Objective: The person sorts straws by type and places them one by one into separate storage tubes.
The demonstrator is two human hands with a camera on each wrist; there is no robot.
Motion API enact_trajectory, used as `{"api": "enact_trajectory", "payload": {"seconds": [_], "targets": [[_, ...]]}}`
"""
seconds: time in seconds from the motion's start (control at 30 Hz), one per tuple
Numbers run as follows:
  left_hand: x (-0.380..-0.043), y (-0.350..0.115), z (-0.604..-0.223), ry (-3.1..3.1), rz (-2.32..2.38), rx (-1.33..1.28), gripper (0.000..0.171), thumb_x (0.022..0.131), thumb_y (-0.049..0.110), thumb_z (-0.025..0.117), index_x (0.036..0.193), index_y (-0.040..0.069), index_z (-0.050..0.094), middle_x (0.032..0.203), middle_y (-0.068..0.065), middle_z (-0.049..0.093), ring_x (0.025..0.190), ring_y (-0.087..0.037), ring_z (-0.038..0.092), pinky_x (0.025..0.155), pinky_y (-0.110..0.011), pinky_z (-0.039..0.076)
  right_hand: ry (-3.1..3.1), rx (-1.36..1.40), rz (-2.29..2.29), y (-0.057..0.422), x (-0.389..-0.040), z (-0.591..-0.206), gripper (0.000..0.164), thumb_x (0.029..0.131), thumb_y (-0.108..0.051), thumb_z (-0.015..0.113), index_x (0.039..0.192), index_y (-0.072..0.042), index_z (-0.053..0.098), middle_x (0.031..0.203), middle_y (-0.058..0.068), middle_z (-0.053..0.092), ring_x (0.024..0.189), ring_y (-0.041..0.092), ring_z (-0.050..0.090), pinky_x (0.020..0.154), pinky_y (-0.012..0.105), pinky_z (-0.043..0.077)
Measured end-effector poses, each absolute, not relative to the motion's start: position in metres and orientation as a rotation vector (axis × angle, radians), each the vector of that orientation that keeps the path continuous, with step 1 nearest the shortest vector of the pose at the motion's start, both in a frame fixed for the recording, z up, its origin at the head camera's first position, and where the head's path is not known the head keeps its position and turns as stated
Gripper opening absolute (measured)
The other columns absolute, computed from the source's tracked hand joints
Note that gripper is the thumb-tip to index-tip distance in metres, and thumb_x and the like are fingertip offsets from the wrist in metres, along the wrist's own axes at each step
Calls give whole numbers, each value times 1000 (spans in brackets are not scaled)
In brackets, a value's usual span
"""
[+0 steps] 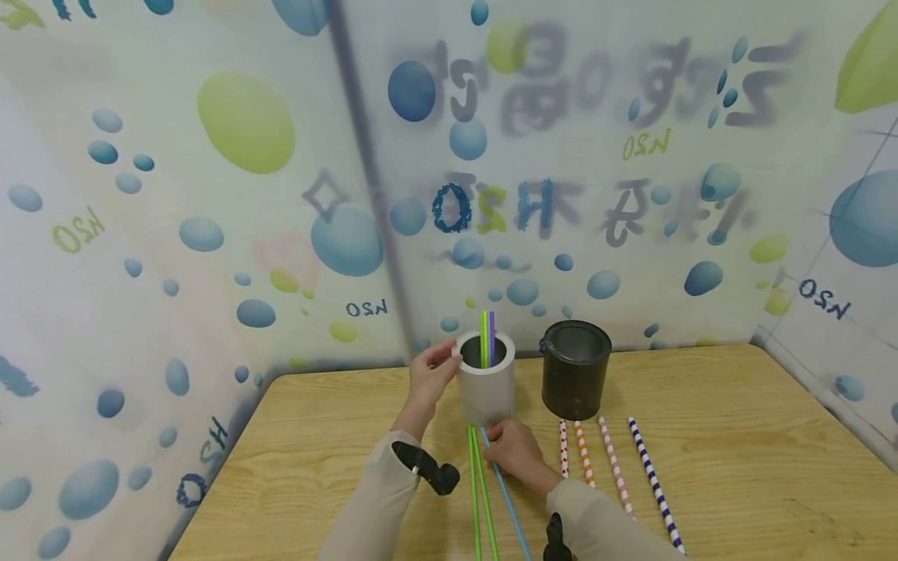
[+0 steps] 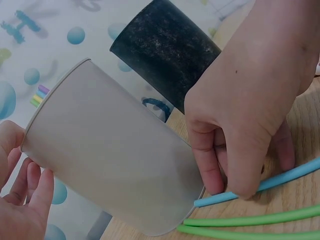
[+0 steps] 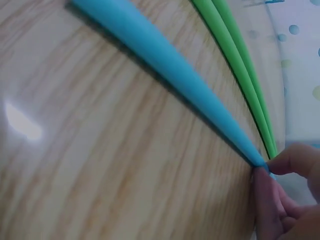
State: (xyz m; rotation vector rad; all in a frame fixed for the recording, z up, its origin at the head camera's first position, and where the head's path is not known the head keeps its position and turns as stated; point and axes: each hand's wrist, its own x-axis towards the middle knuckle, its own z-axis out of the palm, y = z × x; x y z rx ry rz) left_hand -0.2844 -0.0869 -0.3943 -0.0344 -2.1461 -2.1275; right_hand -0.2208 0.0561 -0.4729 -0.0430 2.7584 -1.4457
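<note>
Pinching: right hand (image 1: 515,456) grips the blue straw (image 1: 510,506) near its tip, flat on the table (image 1: 737,436).
Left hand (image 1: 431,374): grasps the white cup (image 1: 486,386) holding upright straws (image 1: 487,339).
Wrist views: fingertips (image 3: 280,165) on blue straw beside green straws (image 3: 240,65).
Room: black can (image 1: 575,370) just right; patterned straws (image 1: 617,467) beyond.
Writing: backdrop print, seemingly mirrored "H2O".

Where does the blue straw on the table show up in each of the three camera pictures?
Head view: the blue straw lies low in the middle, running from the right hand toward the bottom edge.
Left wrist view: lower right, its end pinched under the fingers.
Right wrist view: a thick diagonal band from top left to the fingertips.
Shared landmark: the two green straws lying beside it.
</note>
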Motion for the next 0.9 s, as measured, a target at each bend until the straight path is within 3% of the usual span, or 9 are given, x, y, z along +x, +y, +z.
{"api": "enact_trajectory", "payload": {"seconds": [0.53, 0.9], "targets": [[-290, -86, -403, -2157, -2087, 12, 33, 81, 6, 65, 113, -2, 62, 101, -14, 60, 83, -15, 52, 71, -23, 51, 2702, -14, -1466, 58, -225, -472, 20, 65, -1, 69, 84, 3, 64, 73, 5, 57, 51, 12, 50, 42, 24, 45], [-290, -86, -403, -2166, -2080, 22, 32, 81, 6, 66, 112, 0, 63, 99, -11, 60, 83, -15, 51, 70, -22, 50, 2548, 26, -1605, 67, -228, -473, 18, 68, -3, 67, 85, 2, 66, 64, 2, 53, 45, 11, 48, 39, 27, 48]]}}
